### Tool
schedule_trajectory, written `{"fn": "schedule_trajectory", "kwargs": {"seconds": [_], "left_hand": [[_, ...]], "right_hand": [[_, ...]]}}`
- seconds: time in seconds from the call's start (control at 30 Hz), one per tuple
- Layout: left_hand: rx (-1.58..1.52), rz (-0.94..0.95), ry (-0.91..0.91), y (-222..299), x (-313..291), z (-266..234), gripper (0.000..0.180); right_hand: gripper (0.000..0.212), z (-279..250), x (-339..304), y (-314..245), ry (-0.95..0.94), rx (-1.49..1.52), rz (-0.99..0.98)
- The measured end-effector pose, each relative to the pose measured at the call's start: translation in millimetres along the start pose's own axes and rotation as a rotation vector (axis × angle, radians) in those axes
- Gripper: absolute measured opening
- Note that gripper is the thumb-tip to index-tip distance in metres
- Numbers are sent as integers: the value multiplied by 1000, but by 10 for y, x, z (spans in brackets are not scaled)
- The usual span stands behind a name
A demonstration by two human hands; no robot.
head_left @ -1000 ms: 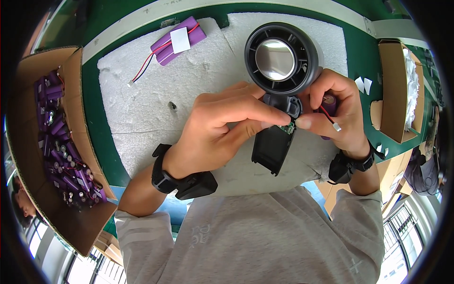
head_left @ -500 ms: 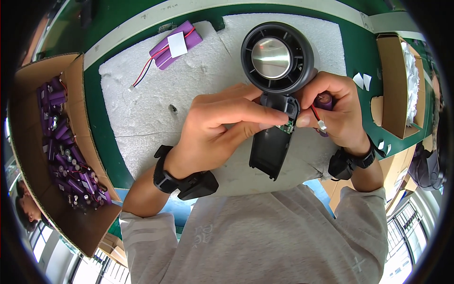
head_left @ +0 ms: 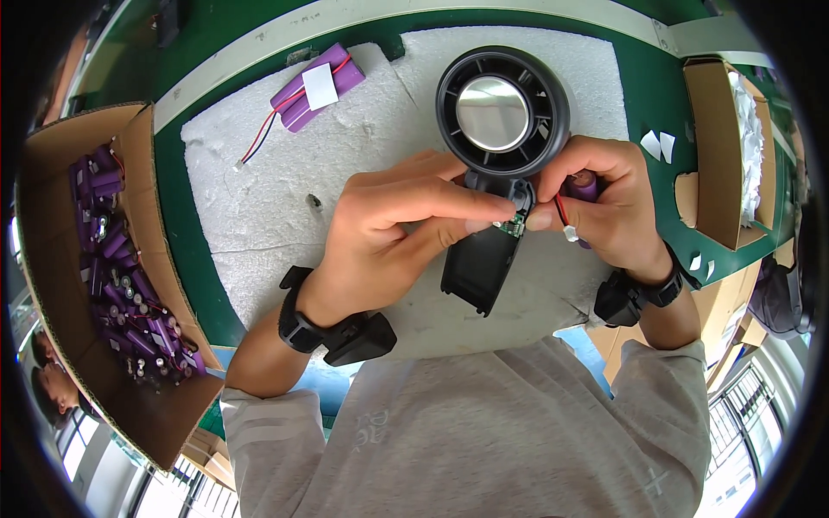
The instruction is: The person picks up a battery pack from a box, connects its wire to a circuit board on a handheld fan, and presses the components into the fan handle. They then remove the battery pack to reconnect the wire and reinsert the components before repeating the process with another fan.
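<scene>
A dark handheld fan (head_left: 490,114) with a round, silver-centred head lies over the foam pad, its handle (head_left: 473,274) opened toward me. Inside the handle, near the neck, a small green circuit board (head_left: 515,226) shows. My left hand (head_left: 376,229) is closed on the fan, thumb and index finger pinching at the board. Curled in my right hand (head_left: 620,207) is a purple battery pack (head_left: 582,186), partly hidden by the fingers. Its red and black wires end in a white connector (head_left: 570,233) hanging loose below. My right thumb and index fingertips meet the handle's edge beside the board.
Another purple battery pack (head_left: 298,105) with a white label and wires rests on the white foam pad (head_left: 250,203). At left stands a cardboard box (head_left: 47,224) of many such packs. A carton (head_left: 718,151) of white pieces and loose white stickers (head_left: 667,147) sit at right. Another person (head_left: 56,384) appears far left.
The fan's handle has swung a little left and up, and both hands have shifted slightly left with it. The grips look the same.
</scene>
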State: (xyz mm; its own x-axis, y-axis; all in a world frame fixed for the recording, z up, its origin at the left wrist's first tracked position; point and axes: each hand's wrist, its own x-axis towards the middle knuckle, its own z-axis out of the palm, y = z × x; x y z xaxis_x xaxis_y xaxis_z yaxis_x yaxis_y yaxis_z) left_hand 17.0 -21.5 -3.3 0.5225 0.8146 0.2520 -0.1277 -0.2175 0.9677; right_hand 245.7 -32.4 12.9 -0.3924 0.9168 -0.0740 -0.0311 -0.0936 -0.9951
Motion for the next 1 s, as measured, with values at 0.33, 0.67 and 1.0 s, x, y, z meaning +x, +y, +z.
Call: {"fn": "schedule_trajectory", "kwargs": {"seconds": [0.33, 0.67, 1.0], "left_hand": [[1, -35, 6, 19, 6, 24, 27], [64, -74, -21, 8, -16, -28, 23], [352, -149, 195, -44, -16, 25, 27]], "right_hand": [[17, 12, -1, 24, 1, -9, -4], [12, 70, 21, 29, -7, -54, -59], [15, -13, 41, 10, -58, -288, -94]]}}
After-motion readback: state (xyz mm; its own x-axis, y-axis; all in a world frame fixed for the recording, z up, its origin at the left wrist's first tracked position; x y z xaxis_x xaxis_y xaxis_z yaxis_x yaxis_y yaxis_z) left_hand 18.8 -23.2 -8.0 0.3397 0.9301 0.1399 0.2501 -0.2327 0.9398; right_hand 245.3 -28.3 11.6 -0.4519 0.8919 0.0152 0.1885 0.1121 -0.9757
